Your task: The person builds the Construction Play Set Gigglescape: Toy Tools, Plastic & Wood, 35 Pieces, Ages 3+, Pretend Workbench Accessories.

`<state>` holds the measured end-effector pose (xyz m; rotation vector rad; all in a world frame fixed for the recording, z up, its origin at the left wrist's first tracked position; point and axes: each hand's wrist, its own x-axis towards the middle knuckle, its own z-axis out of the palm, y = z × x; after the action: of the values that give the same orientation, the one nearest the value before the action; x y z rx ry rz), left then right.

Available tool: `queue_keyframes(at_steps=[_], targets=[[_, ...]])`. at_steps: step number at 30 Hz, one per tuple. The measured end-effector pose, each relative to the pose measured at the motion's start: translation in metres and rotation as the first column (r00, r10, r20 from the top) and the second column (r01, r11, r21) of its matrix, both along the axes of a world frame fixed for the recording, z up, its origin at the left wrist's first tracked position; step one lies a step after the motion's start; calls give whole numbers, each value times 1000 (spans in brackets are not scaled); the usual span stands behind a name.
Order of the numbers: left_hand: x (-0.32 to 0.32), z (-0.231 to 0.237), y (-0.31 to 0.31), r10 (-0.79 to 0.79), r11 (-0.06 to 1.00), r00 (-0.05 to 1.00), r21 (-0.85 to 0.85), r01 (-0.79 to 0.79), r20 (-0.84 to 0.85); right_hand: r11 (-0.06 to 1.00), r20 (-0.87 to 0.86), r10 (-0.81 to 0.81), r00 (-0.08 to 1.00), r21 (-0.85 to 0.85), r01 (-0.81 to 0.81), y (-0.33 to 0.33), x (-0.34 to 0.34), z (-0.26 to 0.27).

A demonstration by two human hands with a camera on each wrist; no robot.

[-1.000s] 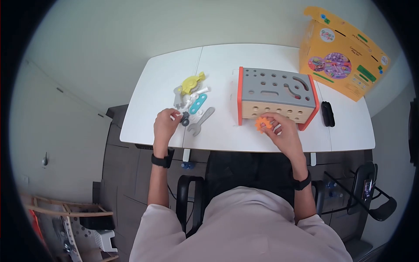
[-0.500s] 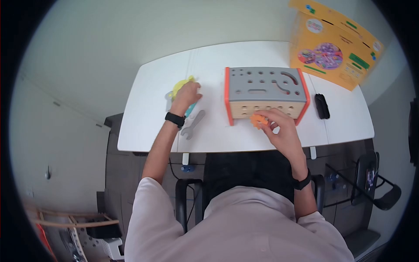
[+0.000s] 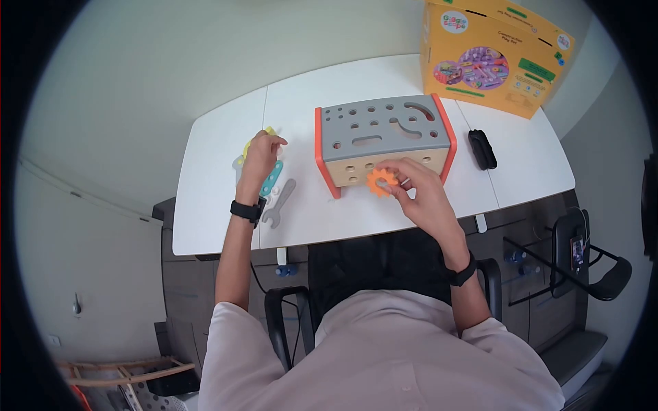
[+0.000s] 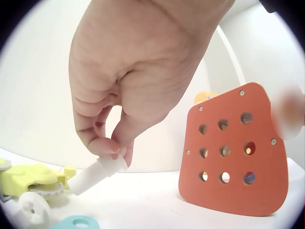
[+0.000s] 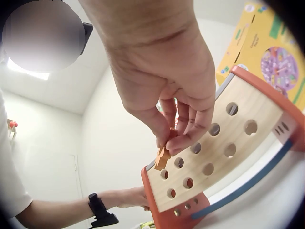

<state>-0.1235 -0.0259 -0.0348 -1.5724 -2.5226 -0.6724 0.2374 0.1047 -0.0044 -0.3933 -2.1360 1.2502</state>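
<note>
My left hand (image 3: 260,159) is over the loose toy parts on the left of the table. Its thumb and fingertips pinch a white plastic bolt (image 4: 93,176), which tilts down to the left in the left wrist view. Near it lie a yellow toy piece (image 4: 33,179), a white wheel (image 4: 34,208) and a teal strip with holes (image 3: 271,178). My right hand (image 3: 425,195) pinches an orange gear (image 3: 373,179) between thumb and fingers, in front of the holed wooden side of the toy workbench (image 3: 377,152). In the right wrist view the gear appears edge-on.
A grey toy wrench (image 3: 279,204) lies near the table's front edge, below the teal strip. Behind the workbench stands a yellow box (image 3: 493,96), and a black case (image 3: 482,149) lies to its right. An office chair (image 3: 274,312) is at the front.
My left hand moved from the front of the parts to farther back among them and now holds the white bolt. The right hand still holds the gear by the workbench. The head view has shifted.
</note>
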Motion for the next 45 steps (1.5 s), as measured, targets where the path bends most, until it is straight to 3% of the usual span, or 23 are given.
queue_keyframes(at_steps=[3, 5, 6, 8, 11, 15, 23, 25, 26, 30, 34, 36, 43, 45], targets=[[26, 23, -14, -68, 997, 998, 42, 68, 9, 1000, 33, 18, 999, 6, -18, -2, -3, 0], [51, 46, -27, -151, 966, 966, 237, 100, 209, 1000, 16, 24, 1000, 2, -24, -4, -4, 1], [63, 56, -32, -154, 966, 965, 237, 102, 212, 999, 1, 32, 999, -5, -32, -5, -4, 1], [87, 75, -42, -203, 911, 955, 398, 104, 214, 999, 22, 35, 999, -12, -35, -4, -6, 1], [121, 93, -53, -254, 884, 953, 440, 158, 168, 998, 34, 55, 998, -28, -55, -8, -15, -5], [125, 81, -56, -221, 907, 969, 389, 162, 111, 996, 48, 76, 996, -45, -74, -14, -24, -14], [128, 31, -49, -248, 934, 953, 303, 187, 176, 992, 87, 127, 988, -7, -127, -19, -26, -21], [132, 24, -48, -252, 946, 914, 278, 164, 318, 992, 64, 124, 990, -17, -124, -20, -26, -23], [125, 12, -47, -266, 952, 942, 212, 223, 206, 991, 67, 137, 988, -6, -137, -21, -27, -24], [110, -17, -41, -265, 963, 960, 77, 258, 88, 985, 83, 171, 982, -8, -171, -25, -33, -28], [109, -26, -53, -241, 970, 965, 43, 238, 101, 986, 105, 167, 980, -21, -166, -28, -30, -26], [101, -46, -61, -323, 942, 934, -48, 333, 155, 986, 132, 166, 977, -38, -162, -27, -28, -30], [96, -42, -63, -200, 970, 955, -91, 224, 218, 984, 156, 175, 972, 4, -178, -31, -37, -35], [94, -42, -62, -184, 976, 963, -77, 202, 199, 983, 164, 176, 971, -73, -166, -33, -37, -34]])
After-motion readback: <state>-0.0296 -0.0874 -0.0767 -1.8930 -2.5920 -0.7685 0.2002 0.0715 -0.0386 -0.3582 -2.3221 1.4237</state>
